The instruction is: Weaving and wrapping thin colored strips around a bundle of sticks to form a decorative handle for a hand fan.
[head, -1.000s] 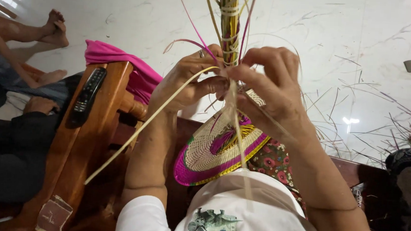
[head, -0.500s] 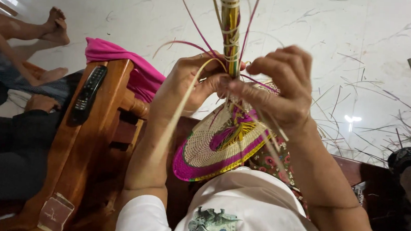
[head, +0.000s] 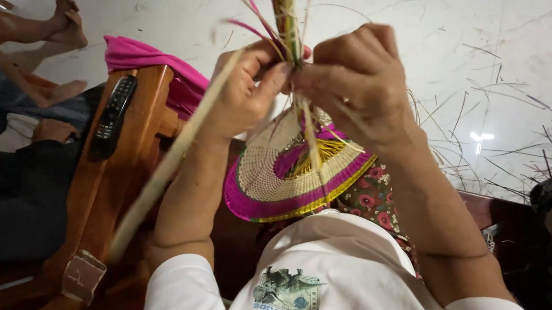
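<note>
Woven pink-and-cream straw fan (head: 287, 181) has dropped lower beneath its striped handle (head: 287, 23) — left hand (head: 244, 100) and right hand (head: 355, 83) both pinch strands there; wrapping appears tighter.

Woven fan (head: 287, 184): natural straw ground, edged in magenta and yellow bands, magenta and yellow centre; handle above it (head: 287, 23) wrapped in green, yellow and red. Cloth (head: 374, 198) beside the fan: red flowers on dark green. Cloth (head: 136, 53) left of the fan: plain magenta
</note>
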